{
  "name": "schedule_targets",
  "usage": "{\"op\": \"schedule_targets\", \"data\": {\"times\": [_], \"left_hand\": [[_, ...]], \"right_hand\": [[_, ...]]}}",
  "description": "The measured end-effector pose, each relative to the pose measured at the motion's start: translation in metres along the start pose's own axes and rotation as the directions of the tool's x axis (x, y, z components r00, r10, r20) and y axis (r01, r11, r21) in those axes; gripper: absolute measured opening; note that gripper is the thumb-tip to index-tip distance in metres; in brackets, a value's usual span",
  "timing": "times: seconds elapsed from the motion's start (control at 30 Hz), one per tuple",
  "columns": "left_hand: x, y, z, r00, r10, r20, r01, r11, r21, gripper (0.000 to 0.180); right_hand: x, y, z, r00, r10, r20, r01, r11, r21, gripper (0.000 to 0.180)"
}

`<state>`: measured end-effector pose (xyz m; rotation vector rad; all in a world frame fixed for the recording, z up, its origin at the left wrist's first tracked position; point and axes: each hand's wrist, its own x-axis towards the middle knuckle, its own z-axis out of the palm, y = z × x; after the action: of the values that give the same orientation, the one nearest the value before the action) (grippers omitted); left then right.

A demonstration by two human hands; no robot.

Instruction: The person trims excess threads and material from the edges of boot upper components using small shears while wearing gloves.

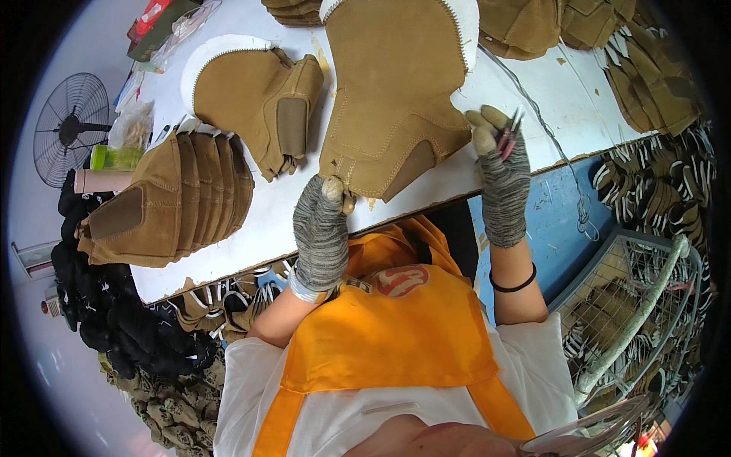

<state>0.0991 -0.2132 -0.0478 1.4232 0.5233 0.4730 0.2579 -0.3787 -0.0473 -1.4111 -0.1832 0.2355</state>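
A large tan suede boot upper (396, 99) with white fleece along its zigzag-stitched edge is held up over the white table in front of me. My left hand (324, 228), in a grey striped glove, pinches its lower left corner between thumb and fingers. Beside the upper's right edge is my right hand (503, 179), gloved alike, with small thread snips (509, 137) in it, their handles reddish and blades pointing up. Its fingertips are close to the suede; whether they touch it I cannot tell. To the left lies another fleece-lined upper (244, 87), partly folded.
Overlapping uppers (179, 198) stand in a row at the table's (179, 274) left edge. More piles (521, 27) lie across the back. A grey cord (525, 87) hangs over the right edge. A wire cart (609, 274) holds pieces at right; a fan (72, 126) stands left.
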Motion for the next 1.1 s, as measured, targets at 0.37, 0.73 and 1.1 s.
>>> {"op": "schedule_targets", "data": {"times": [0.37, 0.73, 1.1], "left_hand": [[0.008, 0.043, 0.005, 0.834, 0.416, 0.364, -0.462, 0.886, 0.047, 0.029], [0.073, 0.072, 0.040, 0.856, 0.191, 0.481, -0.095, 0.972, -0.216, 0.056], [0.080, 0.123, 0.039, 0.893, 0.278, 0.355, -0.347, 0.926, 0.148, 0.046]], "right_hand": [[0.037, 0.061, -0.028, 0.822, -0.043, 0.568, -0.365, 0.726, 0.583, 0.046], [0.015, 0.042, -0.022, 0.920, 0.007, 0.392, -0.248, 0.786, 0.566, 0.060], [0.026, 0.045, -0.019, 0.748, 0.288, 0.598, -0.610, 0.655, 0.446, 0.051]]}}
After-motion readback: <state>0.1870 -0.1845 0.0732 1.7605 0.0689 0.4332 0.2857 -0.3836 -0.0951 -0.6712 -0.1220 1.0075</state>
